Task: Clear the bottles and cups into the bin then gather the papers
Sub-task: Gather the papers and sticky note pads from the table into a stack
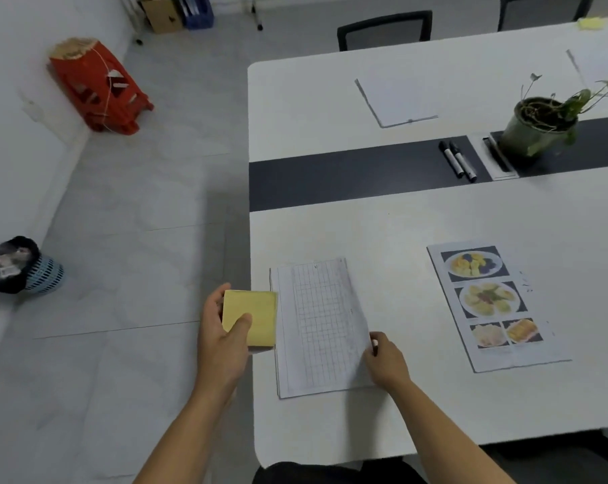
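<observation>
Bin (47, 274) on the floor at left looked stuffed, so I'd call this the paper stage. Right hand (386, 361) pinched the grid sheet (320, 326) by its right edge near the table's (417, 218) front. Left hand (222, 340) was curled around a yellow pad (257, 314) at the sheet's left edge. Best bet was to lift it flat without creasing, then stack it on the food-photo sheet (487, 302) to the right.
</observation>
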Action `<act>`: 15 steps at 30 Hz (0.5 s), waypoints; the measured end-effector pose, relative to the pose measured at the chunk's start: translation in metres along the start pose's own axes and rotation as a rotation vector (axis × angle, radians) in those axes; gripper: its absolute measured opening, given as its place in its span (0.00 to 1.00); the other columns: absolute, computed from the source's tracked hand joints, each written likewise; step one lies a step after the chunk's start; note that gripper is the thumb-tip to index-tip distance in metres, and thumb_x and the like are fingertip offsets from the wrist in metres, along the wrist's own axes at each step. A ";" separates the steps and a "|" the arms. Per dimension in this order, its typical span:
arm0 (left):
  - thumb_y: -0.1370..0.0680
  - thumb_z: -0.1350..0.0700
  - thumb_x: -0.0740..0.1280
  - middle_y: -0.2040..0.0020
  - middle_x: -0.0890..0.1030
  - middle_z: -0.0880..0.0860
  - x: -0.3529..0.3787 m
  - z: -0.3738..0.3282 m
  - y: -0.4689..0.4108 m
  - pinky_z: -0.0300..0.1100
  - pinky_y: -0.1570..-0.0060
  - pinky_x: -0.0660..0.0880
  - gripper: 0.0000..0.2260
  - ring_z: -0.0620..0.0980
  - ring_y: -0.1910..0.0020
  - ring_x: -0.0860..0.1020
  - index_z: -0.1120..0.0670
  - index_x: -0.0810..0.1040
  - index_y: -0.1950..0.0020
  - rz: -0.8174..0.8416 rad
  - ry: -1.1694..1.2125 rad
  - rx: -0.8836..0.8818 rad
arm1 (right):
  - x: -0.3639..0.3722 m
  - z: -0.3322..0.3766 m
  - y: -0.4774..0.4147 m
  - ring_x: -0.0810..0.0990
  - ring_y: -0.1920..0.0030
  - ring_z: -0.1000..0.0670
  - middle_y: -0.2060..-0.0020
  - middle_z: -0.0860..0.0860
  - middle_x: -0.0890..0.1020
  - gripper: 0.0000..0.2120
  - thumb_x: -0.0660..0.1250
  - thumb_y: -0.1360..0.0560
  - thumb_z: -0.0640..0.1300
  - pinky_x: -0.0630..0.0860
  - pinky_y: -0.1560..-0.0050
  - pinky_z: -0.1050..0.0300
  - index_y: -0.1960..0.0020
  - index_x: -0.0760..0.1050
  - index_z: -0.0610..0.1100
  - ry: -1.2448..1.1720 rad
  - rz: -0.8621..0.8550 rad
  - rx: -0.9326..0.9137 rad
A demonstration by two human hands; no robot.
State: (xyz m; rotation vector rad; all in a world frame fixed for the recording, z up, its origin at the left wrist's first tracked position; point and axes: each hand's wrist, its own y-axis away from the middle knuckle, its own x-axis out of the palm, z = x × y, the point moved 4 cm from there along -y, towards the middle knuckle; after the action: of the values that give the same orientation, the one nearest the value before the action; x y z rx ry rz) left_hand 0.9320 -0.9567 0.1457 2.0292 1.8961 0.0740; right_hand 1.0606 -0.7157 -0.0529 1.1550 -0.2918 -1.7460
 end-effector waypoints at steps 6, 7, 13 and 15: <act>0.21 0.70 0.62 0.44 0.81 0.50 0.015 0.014 -0.045 0.46 0.48 0.78 0.21 0.48 0.47 0.78 0.47 0.74 0.35 0.159 0.154 -0.165 | -0.004 0.041 0.030 0.73 0.33 0.43 0.30 0.43 0.70 0.26 0.64 0.20 0.51 0.71 0.34 0.48 0.25 0.66 0.44 -0.071 -0.191 0.011; 0.22 0.70 0.63 0.44 0.82 0.51 0.021 0.017 -0.049 0.44 0.50 0.77 0.21 0.48 0.49 0.79 0.47 0.75 0.37 0.190 0.172 -0.186 | -0.010 0.056 0.039 0.75 0.35 0.46 0.31 0.46 0.72 0.24 0.64 0.20 0.53 0.73 0.36 0.51 0.27 0.68 0.46 -0.229 -0.169 -0.023; 0.23 0.66 0.68 0.45 0.82 0.54 0.079 0.040 -0.048 0.43 0.53 0.78 0.19 0.50 0.50 0.82 0.46 0.77 0.38 0.426 0.099 -0.214 | -0.036 0.108 0.071 0.82 0.57 0.54 0.52 0.56 0.84 0.12 0.65 0.21 0.55 0.75 0.57 0.57 0.38 0.77 0.56 -0.701 0.188 -0.142; 0.21 0.62 0.67 0.41 0.81 0.51 0.096 0.050 -0.047 0.40 0.52 0.77 0.17 0.47 0.47 0.81 0.46 0.75 0.35 0.480 -0.008 -0.143 | -0.043 0.098 0.064 0.79 0.60 0.56 0.56 0.52 0.83 0.09 0.65 0.20 0.52 0.73 0.59 0.58 0.41 0.79 0.53 -0.631 0.127 -0.136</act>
State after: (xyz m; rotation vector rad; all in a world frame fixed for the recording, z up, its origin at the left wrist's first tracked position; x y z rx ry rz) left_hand 0.9103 -0.8727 0.0656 2.3284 1.3178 0.3115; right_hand 1.0224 -0.7405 0.0631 0.4520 -0.5974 -1.9444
